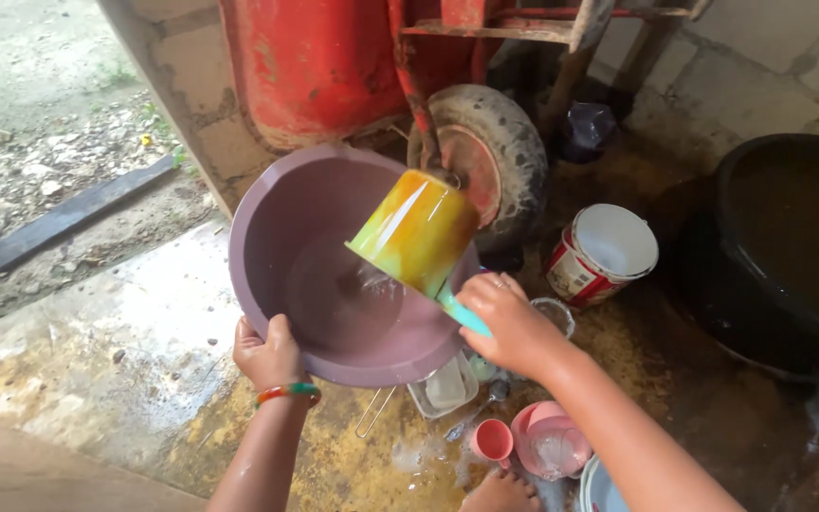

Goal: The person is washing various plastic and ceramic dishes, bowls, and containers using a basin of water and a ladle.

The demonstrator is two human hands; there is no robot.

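Currently, a tilted mauve plastic basin (334, 275) is gripped at its lower rim by the left hand (265, 356), while a yellow-green plastic dipper (416, 230), clasped by its handle in the right hand (512, 322), is tipped inside; water should be poured slowly so splashing is avoided.

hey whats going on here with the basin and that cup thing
A person crouches over wet ground. The left hand tilts a purple basin up by its rim, while the right hand has a grip on the teal handle of a yellow-green dipper, tipping water into the basin. Below lie a pink cup, a pink bowl and a clear container. A white bucket stands near a red wheelbarrow, and a large black tub sits at right.
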